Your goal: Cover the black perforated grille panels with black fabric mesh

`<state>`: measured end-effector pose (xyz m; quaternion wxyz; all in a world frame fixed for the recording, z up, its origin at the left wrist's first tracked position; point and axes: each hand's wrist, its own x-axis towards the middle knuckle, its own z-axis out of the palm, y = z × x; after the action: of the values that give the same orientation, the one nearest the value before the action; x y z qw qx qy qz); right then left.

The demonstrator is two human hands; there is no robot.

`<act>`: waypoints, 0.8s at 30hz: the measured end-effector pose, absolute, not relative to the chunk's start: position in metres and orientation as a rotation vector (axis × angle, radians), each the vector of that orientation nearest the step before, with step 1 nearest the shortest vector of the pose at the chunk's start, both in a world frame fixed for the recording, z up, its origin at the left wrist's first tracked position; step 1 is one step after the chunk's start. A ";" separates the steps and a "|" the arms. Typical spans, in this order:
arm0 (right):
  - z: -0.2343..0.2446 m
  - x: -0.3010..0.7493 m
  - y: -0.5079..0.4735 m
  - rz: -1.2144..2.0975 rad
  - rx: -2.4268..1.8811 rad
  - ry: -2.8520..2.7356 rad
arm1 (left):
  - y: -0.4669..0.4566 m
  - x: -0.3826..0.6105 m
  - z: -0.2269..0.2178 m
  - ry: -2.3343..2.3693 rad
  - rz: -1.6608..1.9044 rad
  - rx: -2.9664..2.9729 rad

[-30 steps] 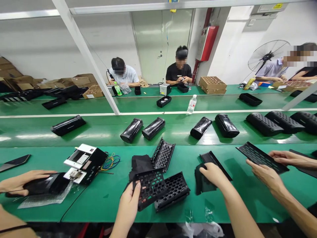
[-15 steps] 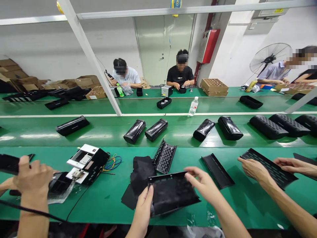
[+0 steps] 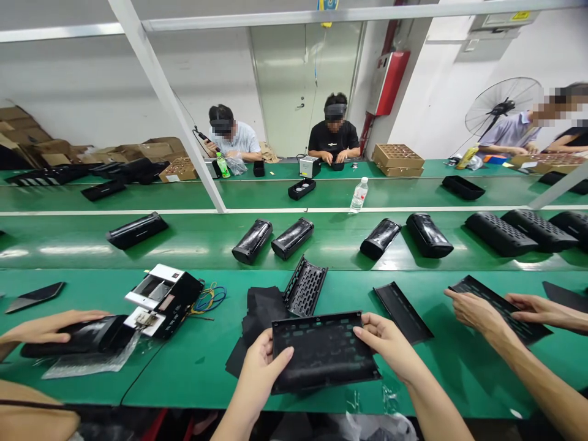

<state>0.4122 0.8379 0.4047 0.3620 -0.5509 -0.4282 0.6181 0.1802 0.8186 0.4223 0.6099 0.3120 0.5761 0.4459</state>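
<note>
Black curved plastic panel (image 3: 324, 361) showed slotted pattern; flat black sheets (image 3: 264, 306) were plain; flat worktop (image 3: 184, 380), solid green; boxy machine (image 3: 180, 306), white and black; coiled thin wires (image 3: 207, 301), yellow and blue.

Looks forward and down from the wearer's head, close above the left hand (image 3: 263, 366), the right hand (image 3: 382, 337) and the near green tabletop (image 3: 184, 376), and faces out across the conveyor belt (image 3: 337, 239) toward the distant door (image 3: 282, 86).

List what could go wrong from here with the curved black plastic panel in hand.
The thin black sheet lining the curved black plastic panel, held between the left hand and right hand, might slip or crease.

The left hand might nudge the pile of loose black sheets lying beside it.
</note>
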 end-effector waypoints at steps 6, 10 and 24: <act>0.401 0.412 0.833 1.616 -1.383 -1.121 | 0.823 0.172 0.420 1.312 0.921 0.732; 0.399 0.414 0.833 1.568 -1.401 -1.150 | 0.823 0.172 0.425 1.321 0.915 0.770; 0.403 0.421 0.834 1.591 -1.341 -1.071 | 0.825 0.175 0.437 1.295 0.889 0.688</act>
<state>0.4214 0.8339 0.4034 0.3904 -0.5276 -0.4213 0.6259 0.1750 0.8253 0.4367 0.6544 0.3032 0.5710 0.3921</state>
